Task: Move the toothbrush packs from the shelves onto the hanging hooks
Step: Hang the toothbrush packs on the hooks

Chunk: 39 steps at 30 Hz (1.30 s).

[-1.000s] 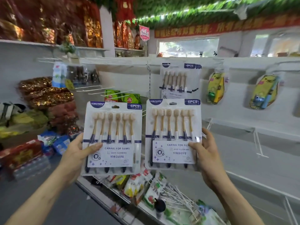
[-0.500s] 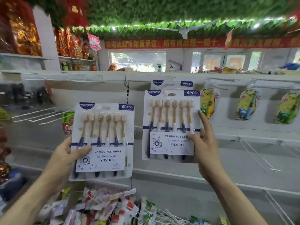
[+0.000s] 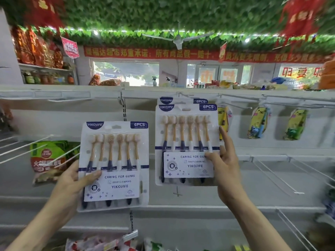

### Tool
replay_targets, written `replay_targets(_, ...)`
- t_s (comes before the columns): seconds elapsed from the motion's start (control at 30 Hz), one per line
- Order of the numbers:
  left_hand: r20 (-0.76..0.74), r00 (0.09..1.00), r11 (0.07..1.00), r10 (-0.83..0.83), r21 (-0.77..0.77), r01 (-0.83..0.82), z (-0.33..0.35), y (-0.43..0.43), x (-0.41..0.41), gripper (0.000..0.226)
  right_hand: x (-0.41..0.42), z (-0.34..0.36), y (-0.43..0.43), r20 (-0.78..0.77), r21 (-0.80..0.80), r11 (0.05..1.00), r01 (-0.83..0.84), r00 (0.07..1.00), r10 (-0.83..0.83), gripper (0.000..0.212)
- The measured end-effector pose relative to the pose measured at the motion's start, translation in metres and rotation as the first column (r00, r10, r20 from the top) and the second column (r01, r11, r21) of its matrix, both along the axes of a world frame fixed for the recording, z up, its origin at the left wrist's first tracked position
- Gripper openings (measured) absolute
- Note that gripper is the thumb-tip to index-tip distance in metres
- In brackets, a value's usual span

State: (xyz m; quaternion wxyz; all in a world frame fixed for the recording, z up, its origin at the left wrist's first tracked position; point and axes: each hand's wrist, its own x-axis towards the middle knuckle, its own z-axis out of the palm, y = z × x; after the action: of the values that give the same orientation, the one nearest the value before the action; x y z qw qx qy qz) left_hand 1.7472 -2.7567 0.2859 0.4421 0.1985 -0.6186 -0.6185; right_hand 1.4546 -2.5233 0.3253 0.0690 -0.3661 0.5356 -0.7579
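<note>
One pack (image 3: 186, 142) is being pinched by the right hand (image 3: 224, 165), thumb on the label and index finger up its right edge. It is being held high against the back panel (image 3: 54, 116), just under the top rail (image 3: 72, 95), overlapping a hung pack (image 3: 181, 100). Hanging is judged to be the step in hand. A second pack (image 3: 116, 165) is being gripped at its lower left corner by the left hand (image 3: 70, 180), lower on the panel. Next, the hang hole (image 3: 184, 109) is likely needing alignment with the hook, which is hidden.
</note>
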Motion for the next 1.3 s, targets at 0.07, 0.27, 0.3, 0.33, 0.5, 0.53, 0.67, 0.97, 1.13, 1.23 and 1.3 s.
replay_targets(0.07,0.004,1.000,1.000,0.010,-0.007,-0.010,0.001,-0.002,-0.006,0.120,-0.005,-0.001,0.000,0.003,-0.006,1.000,-0.004,1.000,0.004,0.076)
replay_targets(0.27,0.002,1.000,1.000,0.002,0.008,-0.002,0.000,-0.004,-0.017,0.123,-0.015,-0.009,0.006,0.037,-0.022,0.999,-0.024,0.999,0.025,0.056)
replay_targets(0.3,0.004,1.000,1.000,0.002,0.009,-0.002,-0.001,-0.004,-0.018,0.124,-0.016,-0.009,0.007,0.039,-0.028,0.999,-0.020,0.999,0.021,0.056)
replay_targets(0.33,0.006,1.000,1.000,0.002,0.011,-0.002,-0.001,-0.003,-0.019,0.124,-0.017,-0.007,0.006,0.041,-0.032,0.999,-0.018,0.999,0.019,0.056)
replay_targets(0.5,0.012,1.000,1.000,0.007,0.023,-0.007,-0.005,0.000,-0.022,0.123,-0.019,0.000,0.001,0.042,-0.033,0.998,-0.047,0.998,0.048,0.056)
replay_targets(0.53,0.020,1.000,1.000,0.016,0.026,-0.017,-0.005,0.001,-0.021,0.123,-0.019,0.001,-0.001,0.046,-0.028,0.998,-0.054,0.997,0.055,0.056)
replay_targets(0.67,0.018,0.998,0.997,0.053,0.048,-0.054,-0.008,0.002,-0.017,0.123,-0.020,0.001,-0.010,0.064,-0.007,0.999,-0.048,0.997,0.049,0.056)
replay_targets(0.97,0.010,0.993,0.991,0.118,0.063,-0.118,-0.012,-0.001,-0.006,0.112,-0.022,0.000,-0.026,0.047,-0.014,1.000,-0.006,0.999,0.007,0.058)
replay_targets(1.13,-0.041,0.992,0.990,0.121,0.083,-0.117,-0.014,-0.007,-0.004,0.055,-0.039,-0.009,-0.047,0.009,0.030,0.999,0.029,1.000,-0.029,0.057)
replay_targets(1.23,-0.042,0.993,0.990,0.114,0.088,-0.110,-0.011,-0.006,-0.004,0.054,-0.051,-0.012,-0.061,0.006,0.039,0.999,0.035,0.999,-0.035,0.060)
replay_targets(1.3,-0.051,0.991,0.989,0.121,0.087,-0.116,-0.010,-0.005,-0.003,0.052,-0.059,-0.011,-0.068,-0.001,0.045,0.998,0.045,0.999,-0.045,0.061)
